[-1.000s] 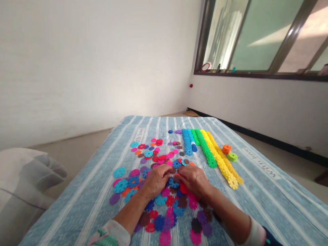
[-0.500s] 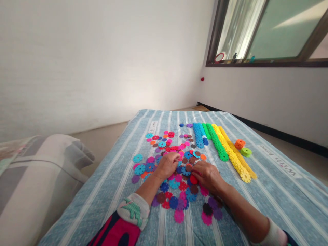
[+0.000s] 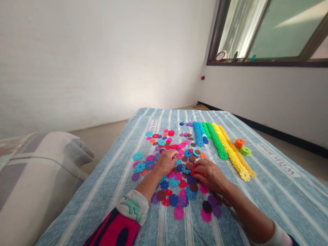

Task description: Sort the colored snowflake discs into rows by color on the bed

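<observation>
Discs: the loose discs (image 3: 175, 181) lay in an overlapping scatter across the middle of the cloth (image 3: 89, 200), spreading toward its left edge.
Weight: each looked thin and light, probably easy to nudge by accident.
Stiffness: likely springy plastic, firm enough to keep its shape and not fragile.
Grip: the notched rim seemed the best hold, pinched by finger and thumb; flat, overlapped discs might slide together.
Right hand: the right hand (image 3: 210, 175) was narrow, fingertips at a red disc (image 3: 199, 173); a firm pinch could not be confirmed.
Left hand: the left hand (image 3: 166, 162) had fingers curled close above the scatter; whether they held anything could not be told.
Rows: the yellow row (image 3: 232, 153), green row (image 3: 216, 141) and blue row (image 3: 198, 135) lay toward the right edge, likely apt to bend or roll if lifted at one end.
Stacks: orange (image 3: 240, 142) and lime (image 3: 246, 151), beyond the rows.
</observation>
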A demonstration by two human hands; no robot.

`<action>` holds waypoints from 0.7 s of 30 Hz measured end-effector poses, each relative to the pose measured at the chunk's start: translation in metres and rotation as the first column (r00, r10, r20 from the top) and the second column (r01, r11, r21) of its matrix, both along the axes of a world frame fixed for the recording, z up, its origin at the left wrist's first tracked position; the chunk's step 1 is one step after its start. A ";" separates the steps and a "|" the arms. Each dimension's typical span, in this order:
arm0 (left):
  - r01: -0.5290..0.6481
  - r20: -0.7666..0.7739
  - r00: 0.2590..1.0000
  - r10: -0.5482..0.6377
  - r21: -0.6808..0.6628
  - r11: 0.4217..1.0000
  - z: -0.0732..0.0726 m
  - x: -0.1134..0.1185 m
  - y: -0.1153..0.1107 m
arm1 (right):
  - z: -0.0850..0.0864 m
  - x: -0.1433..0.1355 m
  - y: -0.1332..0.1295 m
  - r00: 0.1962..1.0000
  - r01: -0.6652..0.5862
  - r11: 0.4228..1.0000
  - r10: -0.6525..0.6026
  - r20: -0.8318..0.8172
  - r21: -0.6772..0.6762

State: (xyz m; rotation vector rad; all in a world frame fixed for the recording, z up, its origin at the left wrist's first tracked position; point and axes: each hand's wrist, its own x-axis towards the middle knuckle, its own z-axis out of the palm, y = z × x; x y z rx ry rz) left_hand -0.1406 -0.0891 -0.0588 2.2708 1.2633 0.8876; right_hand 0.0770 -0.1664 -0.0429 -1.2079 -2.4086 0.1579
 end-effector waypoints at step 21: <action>0.156 -0.225 0.958 -0.180 -0.121 0.980 0.027 -0.003 -0.012 | 0.004 -0.006 -0.006 0.989 -0.148 0.987 0.148 -0.007 -0.062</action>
